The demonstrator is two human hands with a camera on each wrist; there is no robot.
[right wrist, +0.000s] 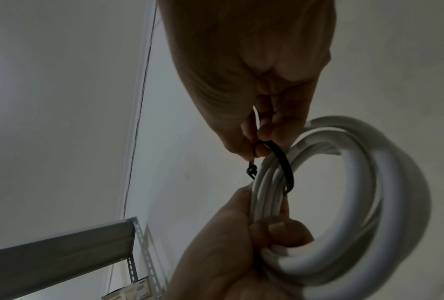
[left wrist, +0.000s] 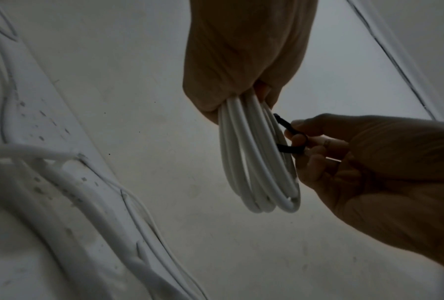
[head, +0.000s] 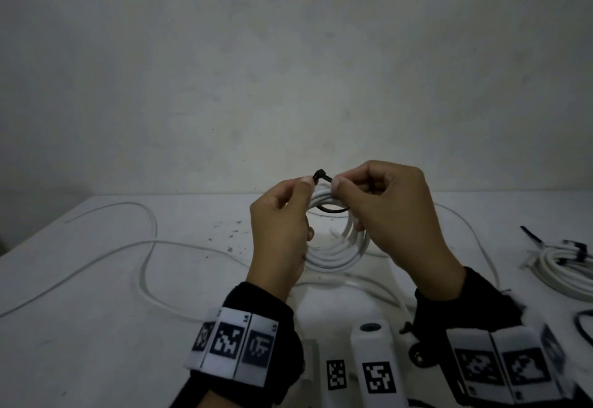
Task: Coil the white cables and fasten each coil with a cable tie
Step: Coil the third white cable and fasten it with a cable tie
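Coil (head: 337,240) clamped by left hand (head: 279,231) above surface (head: 96,327) for threading; cable tie (head: 324,178) pinched above coil in right hand (head: 391,215).

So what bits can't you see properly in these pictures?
- Head view: the cable tie tip is hidden by the right hand, so whether it is threaded is unclear.
- Head view: the tied coil is cut off by the right edge.
- Right wrist view: the held coil is blurred where it comes nearest the camera.
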